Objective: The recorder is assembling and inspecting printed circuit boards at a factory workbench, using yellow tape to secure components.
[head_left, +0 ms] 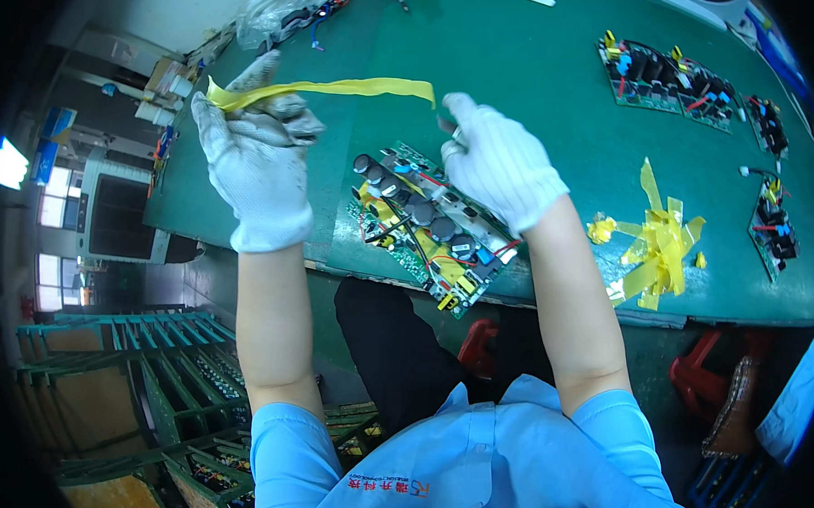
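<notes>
My left hand [262, 143], in a white glove with greyed fingertips, is raised over the bench's left part. It holds one end of a strip of yellow tape [360, 88] near the thumb, with some fingers spread. The strip stretches right, its free end just short of my right hand [502, 163]. That hand, also gloved, has its fingers curled; a small greyish thing [448, 127] shows at the fingertips, too little to name. Below and between the hands lies a green circuit board [426, 223] with black cylinders, red wires and yellow tape on it, at the bench's near edge.
On the green bench [524, 68], a pile of yellow tape strips [661, 251] lies right of my right forearm. Several circuit boards [673, 84] stand at the far right. A clear plastic bag [286, 8] sits far left. Green racks [146, 397] stand lower left; a red stool [703, 371] is lower right.
</notes>
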